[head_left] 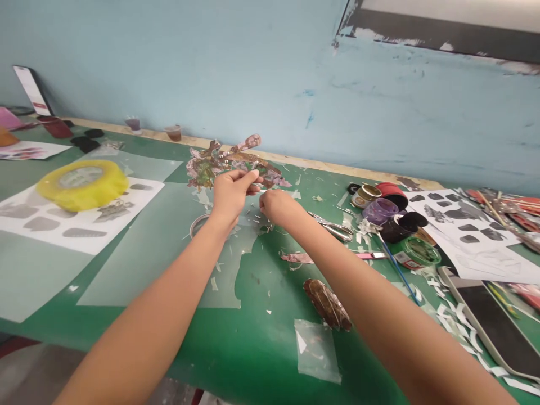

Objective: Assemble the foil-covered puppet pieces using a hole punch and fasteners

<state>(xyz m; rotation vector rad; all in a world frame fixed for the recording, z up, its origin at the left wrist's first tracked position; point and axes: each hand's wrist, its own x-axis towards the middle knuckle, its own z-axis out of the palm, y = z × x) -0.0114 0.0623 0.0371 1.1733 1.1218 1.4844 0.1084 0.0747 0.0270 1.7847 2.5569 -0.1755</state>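
Note:
My left hand (231, 194) is closed in a pinch, thumb against the fingers, in front of a mottled brown, pink and green craft piece (206, 167) with jagged edges. Whatever lies between its fingertips is too small to make out. Just to its right, my right hand (282, 207) has its fingers curled together above small white beads or bits (256, 214). Its fingertips are mostly hidden. A round ring-like item (197, 226) lies partly behind my left wrist. Metal scissors (337, 229) and a pink-handled cutter (300, 258) rest by my right forearm.
A yellow tape roll (84, 185) sits on a printed sheet at left. Open paint jars (417, 252), a blue brush (399, 269) and a phone (489, 320) crowd the right. A brown oval piece (327, 304) lies in front. Paper scraps litter the green table (253, 349).

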